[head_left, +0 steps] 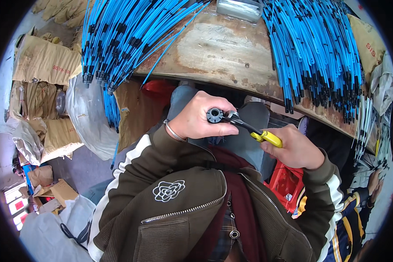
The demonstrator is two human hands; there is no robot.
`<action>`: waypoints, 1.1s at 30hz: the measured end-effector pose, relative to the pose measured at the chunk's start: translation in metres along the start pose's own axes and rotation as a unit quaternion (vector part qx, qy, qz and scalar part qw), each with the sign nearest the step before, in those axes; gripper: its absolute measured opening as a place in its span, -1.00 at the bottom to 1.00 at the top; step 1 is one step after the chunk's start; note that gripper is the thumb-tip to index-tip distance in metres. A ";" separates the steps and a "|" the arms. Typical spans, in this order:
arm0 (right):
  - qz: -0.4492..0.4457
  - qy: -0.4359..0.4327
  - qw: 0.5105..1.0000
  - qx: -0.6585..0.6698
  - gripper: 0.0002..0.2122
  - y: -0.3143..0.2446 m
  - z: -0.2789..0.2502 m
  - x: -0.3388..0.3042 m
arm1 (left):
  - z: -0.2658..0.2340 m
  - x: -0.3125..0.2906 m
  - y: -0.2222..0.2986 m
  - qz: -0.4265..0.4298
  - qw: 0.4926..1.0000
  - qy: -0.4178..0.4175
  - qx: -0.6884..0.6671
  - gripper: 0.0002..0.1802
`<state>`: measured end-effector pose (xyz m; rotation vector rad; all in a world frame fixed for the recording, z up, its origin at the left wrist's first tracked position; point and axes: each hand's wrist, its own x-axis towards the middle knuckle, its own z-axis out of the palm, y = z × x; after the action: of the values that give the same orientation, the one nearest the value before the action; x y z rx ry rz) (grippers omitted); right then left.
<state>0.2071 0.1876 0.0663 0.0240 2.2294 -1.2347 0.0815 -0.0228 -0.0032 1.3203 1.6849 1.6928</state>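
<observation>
My left hand (pixel 194 116) is closed round a dark grey cylindrical part (pixel 215 115), its round slotted end facing up between thumb and forefinger. A metal band circles the left wrist. My right hand (pixel 292 147) grips the yellow handles of a pair of pliers (pixel 271 138). The metal jaws of the pliers point left and meet the side of the grey part beside my left fingertips. Exactly what the jaws bite on is too small to tell. Both hands are above my lap, just in front of the table edge.
Bundles of blue rods with black fittings lie on the wooden table (pixel 225 48) at left (pixel 122 37) and right (pixel 312 56). A clear plastic box (pixel 240 9) stands at the back. Brown sacks (pixel 48 59) fill the left side. A red plastic crate (pixel 286 183) sits below my right arm. Another person's hand (pixel 374 183) shows far right.
</observation>
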 end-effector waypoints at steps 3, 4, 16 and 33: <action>-0.029 0.024 0.998 -0.051 -0.81 -0.005 -0.001 -0.006 | 0.001 0.001 0.003 -0.021 1.000 -0.015 0.002 -0.74; -0.038 0.033 0.996 -0.070 -0.81 -0.007 -0.001 -0.006 | 0.002 0.002 0.003 -0.020 1.000 -0.014 0.002 -0.74; -0.147 0.201 0.941 0.231 -0.59 0.048 0.073 0.050 | -0.003 -0.008 0.008 -0.005 1.000 -0.005 -0.021 0.03; -0.288 0.162 0.918 0.221 -0.39 0.073 0.141 0.116 | -0.029 -0.035 0.004 0.156 0.978 -0.104 -0.087 0.28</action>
<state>0.1998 0.0896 -0.1039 -0.2925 2.2515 -2.1789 0.0752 -0.0679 -0.0054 1.6763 1.2330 1.7500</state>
